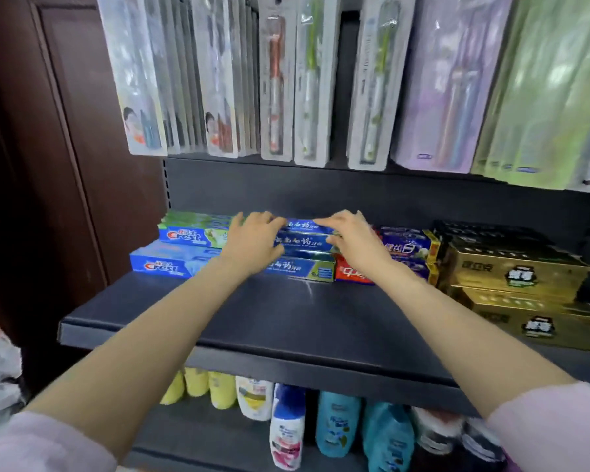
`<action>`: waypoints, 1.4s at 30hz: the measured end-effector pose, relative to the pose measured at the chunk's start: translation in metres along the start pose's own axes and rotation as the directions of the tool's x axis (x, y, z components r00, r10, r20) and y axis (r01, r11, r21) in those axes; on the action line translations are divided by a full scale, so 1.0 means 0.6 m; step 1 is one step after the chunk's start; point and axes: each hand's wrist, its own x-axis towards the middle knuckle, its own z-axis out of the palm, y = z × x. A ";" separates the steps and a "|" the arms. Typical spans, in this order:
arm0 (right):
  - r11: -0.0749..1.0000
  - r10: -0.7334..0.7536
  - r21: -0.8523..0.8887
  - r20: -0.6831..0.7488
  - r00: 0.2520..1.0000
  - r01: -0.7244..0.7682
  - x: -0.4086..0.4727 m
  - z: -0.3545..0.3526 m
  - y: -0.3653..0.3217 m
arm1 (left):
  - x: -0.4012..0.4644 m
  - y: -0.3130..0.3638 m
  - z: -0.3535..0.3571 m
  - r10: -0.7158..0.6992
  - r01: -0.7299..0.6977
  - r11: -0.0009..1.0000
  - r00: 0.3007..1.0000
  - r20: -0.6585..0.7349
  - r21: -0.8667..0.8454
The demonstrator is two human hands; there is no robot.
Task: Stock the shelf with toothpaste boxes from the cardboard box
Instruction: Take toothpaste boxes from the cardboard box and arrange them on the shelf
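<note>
Two pink sleeves (556,427) sat nearest the camera, bare forearms reaching over the dark shelf (252,321). At the back of the shelf, a dark blue toothpaste box (304,238) lay on top of a stack of like boxes. The left hand (252,240) gripped its left end and the right hand (351,240) its right end, fingers curled over the top, probably to square it with the stack. Crest boxes (181,236) lay to the left, gold boxes (515,274) to the right. The cardboard box was out of view; motion blur hid the fingertips.
</note>
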 end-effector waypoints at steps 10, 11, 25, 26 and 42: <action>0.988 0.087 -0.132 0.009 0.996 -0.085 0.031 0.090 0.006 | 0.047 -0.063 0.075 0.079 -0.078 0.997 0.992 0.095 -0.009; 0.984 0.094 -0.151 0.015 0.995 -0.091 0.031 0.090 0.004 | 0.048 -0.061 0.075 0.071 -0.070 0.997 0.993 0.094 -0.019; 0.982 0.177 0.069 -0.027 0.984 -0.175 -0.045 0.014 -0.018 | 0.008 0.043 0.029 0.009 -0.017 0.966 0.999 -0.034 -0.257; 0.977 0.194 0.092 -0.037 0.980 -0.190 -0.064 0.002 -0.014 | 0.001 0.061 0.026 0.012 -0.017 0.947 1.000 -0.018 -0.322; 0.941 0.271 0.040 0.509 0.817 -0.337 -0.521 -0.174 0.195 | -0.264 0.495 0.029 0.259 0.010 0.812 0.890 0.375 -0.584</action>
